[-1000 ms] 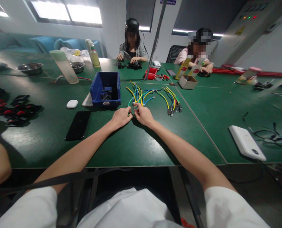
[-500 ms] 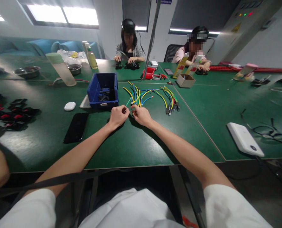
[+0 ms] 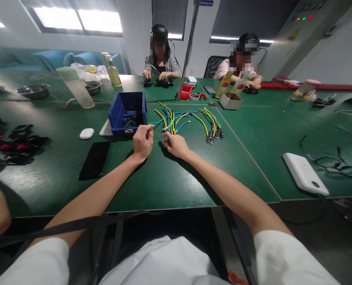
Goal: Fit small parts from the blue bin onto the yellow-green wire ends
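My left hand [image 3: 143, 141] is raised beside the front right corner of a blue bin [image 3: 127, 130], its fingers pinched together. A thin green wire [image 3: 155, 122] runs from those fingertips toward the pile. My right hand [image 3: 176, 145] rests on the table with curled fingers at the near ends of a pile of yellow, blue and green wires [image 3: 172, 118]; what its fingertips hold, if anything, is too small to make out. To the right lies a second bunch of wires [image 3: 213, 124] with black sleeves and metal ring ends. Small black pieces [image 3: 130, 120] lie inside the bin.
On the green table [image 3: 176, 186] are a black phone [image 3: 94, 160], a white case [image 3: 86, 133], a white power bank [image 3: 305, 173], glasses [image 3: 339, 164], black-and-red parts [image 3: 18, 144] and a small carton [image 3: 231, 101]. A metal pole [image 3: 189, 49] rises beyond. Two people sit opposite.
My left hand has moved up and left, away from my right hand, with the green wire at its fingertips. My right hand has hardly moved.
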`<state>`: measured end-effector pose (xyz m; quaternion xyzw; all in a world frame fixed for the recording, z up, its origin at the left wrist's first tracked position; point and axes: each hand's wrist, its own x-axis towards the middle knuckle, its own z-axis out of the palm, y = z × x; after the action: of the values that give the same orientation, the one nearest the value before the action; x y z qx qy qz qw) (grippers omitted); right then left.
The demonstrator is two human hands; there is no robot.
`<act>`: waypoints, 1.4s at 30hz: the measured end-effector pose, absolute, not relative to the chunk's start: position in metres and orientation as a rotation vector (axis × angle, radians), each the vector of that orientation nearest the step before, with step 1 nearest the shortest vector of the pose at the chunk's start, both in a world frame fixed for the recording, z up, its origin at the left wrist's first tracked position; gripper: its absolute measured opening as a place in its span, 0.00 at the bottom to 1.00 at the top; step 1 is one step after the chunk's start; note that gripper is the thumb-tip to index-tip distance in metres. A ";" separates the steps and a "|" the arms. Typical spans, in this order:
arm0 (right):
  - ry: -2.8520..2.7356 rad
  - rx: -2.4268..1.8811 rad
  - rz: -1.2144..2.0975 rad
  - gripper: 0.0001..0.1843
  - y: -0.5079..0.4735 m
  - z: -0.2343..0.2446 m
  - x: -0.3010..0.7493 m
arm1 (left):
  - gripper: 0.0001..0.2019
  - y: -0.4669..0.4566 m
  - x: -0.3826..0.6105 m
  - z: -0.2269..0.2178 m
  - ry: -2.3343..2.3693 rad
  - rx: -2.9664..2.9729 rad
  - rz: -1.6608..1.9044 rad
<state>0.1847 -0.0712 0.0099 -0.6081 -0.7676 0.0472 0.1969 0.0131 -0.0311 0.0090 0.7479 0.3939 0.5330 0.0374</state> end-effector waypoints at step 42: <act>-1.741 -1.273 0.184 0.21 -0.062 0.000 0.192 | 0.14 -0.032 0.000 0.008 0.642 2.721 1.831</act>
<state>0.1916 -0.0617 0.0003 -0.5191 -0.7104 0.0749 0.4693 -0.0001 -0.0320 0.0083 0.8100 0.1912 0.5453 -0.1000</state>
